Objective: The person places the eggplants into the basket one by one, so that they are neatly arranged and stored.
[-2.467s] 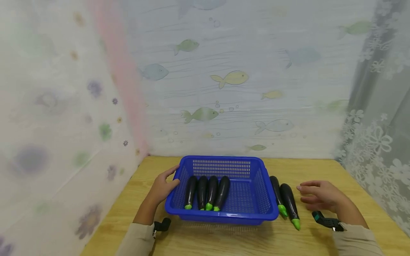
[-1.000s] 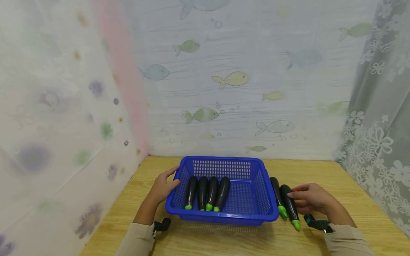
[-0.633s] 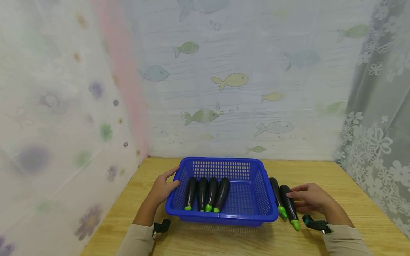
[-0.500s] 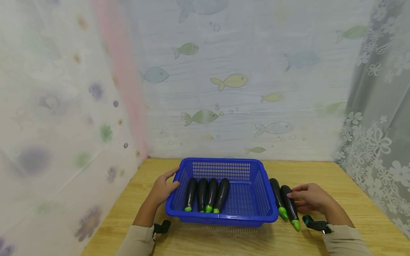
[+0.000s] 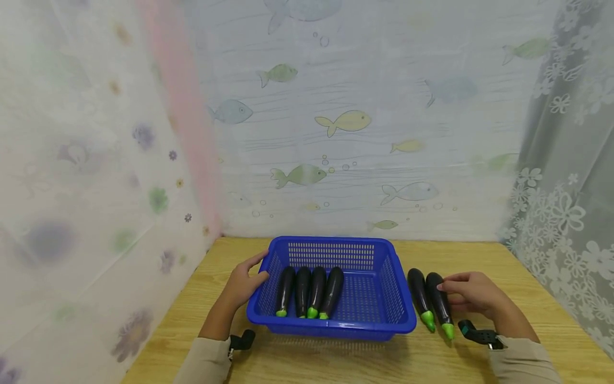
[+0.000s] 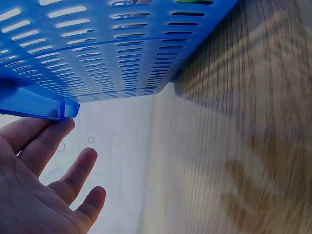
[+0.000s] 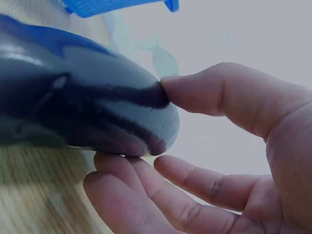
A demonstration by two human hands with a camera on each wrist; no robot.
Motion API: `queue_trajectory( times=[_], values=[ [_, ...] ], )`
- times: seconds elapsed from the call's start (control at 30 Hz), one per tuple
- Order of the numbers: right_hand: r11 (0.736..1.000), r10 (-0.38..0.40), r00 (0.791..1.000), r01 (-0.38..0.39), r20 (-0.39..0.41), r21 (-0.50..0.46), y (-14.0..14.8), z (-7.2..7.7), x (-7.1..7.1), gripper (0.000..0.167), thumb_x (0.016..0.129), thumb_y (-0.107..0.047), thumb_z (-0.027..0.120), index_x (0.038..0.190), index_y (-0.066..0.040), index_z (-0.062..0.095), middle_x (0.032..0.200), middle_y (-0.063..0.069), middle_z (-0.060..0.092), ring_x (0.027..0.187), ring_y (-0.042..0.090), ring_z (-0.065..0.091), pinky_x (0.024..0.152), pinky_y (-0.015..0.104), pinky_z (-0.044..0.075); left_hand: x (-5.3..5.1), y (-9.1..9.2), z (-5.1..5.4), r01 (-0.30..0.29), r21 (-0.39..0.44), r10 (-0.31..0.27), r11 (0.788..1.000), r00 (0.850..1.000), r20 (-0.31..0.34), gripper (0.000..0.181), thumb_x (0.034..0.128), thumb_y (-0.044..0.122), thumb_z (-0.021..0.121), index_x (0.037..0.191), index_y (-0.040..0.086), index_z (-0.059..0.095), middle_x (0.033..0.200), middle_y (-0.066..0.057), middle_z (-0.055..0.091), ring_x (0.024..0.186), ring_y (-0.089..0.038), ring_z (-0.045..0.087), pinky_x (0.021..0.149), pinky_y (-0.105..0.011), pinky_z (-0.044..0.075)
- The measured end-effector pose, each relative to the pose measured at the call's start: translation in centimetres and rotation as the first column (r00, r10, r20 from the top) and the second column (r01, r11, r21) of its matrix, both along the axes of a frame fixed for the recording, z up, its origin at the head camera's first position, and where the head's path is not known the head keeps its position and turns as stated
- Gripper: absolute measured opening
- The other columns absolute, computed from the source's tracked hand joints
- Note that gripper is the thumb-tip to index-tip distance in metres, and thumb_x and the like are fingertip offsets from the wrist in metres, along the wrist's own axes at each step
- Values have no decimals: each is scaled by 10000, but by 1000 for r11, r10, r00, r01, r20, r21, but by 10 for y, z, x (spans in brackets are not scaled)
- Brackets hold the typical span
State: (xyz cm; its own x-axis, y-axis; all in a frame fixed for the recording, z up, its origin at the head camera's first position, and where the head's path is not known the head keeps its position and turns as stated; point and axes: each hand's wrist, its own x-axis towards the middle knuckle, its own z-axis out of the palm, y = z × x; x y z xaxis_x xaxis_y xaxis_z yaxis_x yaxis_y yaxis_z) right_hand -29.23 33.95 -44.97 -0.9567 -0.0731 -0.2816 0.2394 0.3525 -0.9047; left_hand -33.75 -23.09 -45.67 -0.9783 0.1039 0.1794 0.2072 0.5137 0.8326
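A blue plastic basket (image 5: 331,328) stands on the table with several dark eggplants (image 5: 334,290) side by side in its left half. At its left rim my left hand (image 5: 241,282) holds on, thumb over the edge; in the left wrist view, fingertips (image 6: 66,126) touch the rim from below while the other fingers stick out. Right of the basket lie two more eggplants with green stem ends. My right hand (image 5: 475,293) pinches the outer eggplant (image 5: 438,301) near its rounded end, thumb above and fingers beneath. The inner eggplant (image 5: 420,296) lies close beside it, untouched by my hand.
The wooden table (image 5: 307,362) reaches back to a fish-patterned wall covering (image 5: 355,176). A flowered sheet (image 5: 120,240) borders the left side, and a lace curtain (image 5: 571,213) hangs at the right.
My right hand has come in from the right and taken hold of the outer eggplant. Both loose eggplants have shifted right, slightly away from the basket. My left hand stays at the rim.
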Motion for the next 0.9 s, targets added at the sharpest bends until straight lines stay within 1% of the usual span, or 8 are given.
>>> queue_trajectory(
  times=[0.1,0.2,0.27,0.4,0.53,0.73,0.9],
  values=[
    [1000,1,1000,-1,-3,5,0,4,2,736,990,-248,659,1472,216,352,1157,88,732,967,215,761,841,415,632,-1,0,-1,3,-4,-3,1000,1000,-6,630,937,229,650,1550,233,505,1581,-178,476,1464,-456,426,1117,-665,409],
    [1000,10,1000,-10,-8,14,-1,8,3,706,1014,-260,619,1471,212,360,1213,131,705,998,221,751,851,407,629,-1,0,-1,4,-4,-4,1000,1000,-11,629,936,232,652,1549,233,507,1579,-172,481,1469,-440,425,1124,-665,401],
    [1000,11,1000,-11,-12,19,-1,11,4,698,1022,-267,602,1474,207,360,1266,182,677,1027,227,741,855,401,628,-1,-1,0,9,-2,-9,1000,1000,-12,632,936,231,651,1550,230,504,1581,-176,478,1470,-446,421,1117,-664,410],
    [1000,1,1000,-1,-16,22,-3,15,5,724,1020,-281,611,1492,197,343,1372,265,596,1077,231,712,859,387,626,0,-1,0,17,4,-17,1000,1000,-9,635,936,226,645,1554,220,499,1582,-189,471,1460,-468,425,1096,-653,439],
    [1000,-7,1000,7,-28,14,-4,19,6,759,1011,-294,636,1512,184,326,1442,309,527,1099,228,695,862,378,625,1,0,0,17,6,-17,1000,1000,-15,637,931,224,646,1552,212,503,1573,-193,481,1449,-471,439,1092,-641,451],
    [1000,-8,999,9,-53,27,-6,26,8,782,1020,-322,627,1532,169,300,1520,360,426,1184,294,659,885,382,620,0,-1,0,14,21,-14,1000,1000,-9,635,924,223,658,1543,231,515,1565,-173,493,1437,-469,457,1062,-625,485],
    [999,-6,997,9,-71,43,-10,33,10,787,1033,-350,603,1542,160,285,1522,368,421,1196,328,655,893,388,618,-1,-2,-1,17,15,-17,1000,1000,-10,640,924,231,655,1547,222,510,1570,-177,488,1449,-468,442,1074,-632,471]
  ],
)
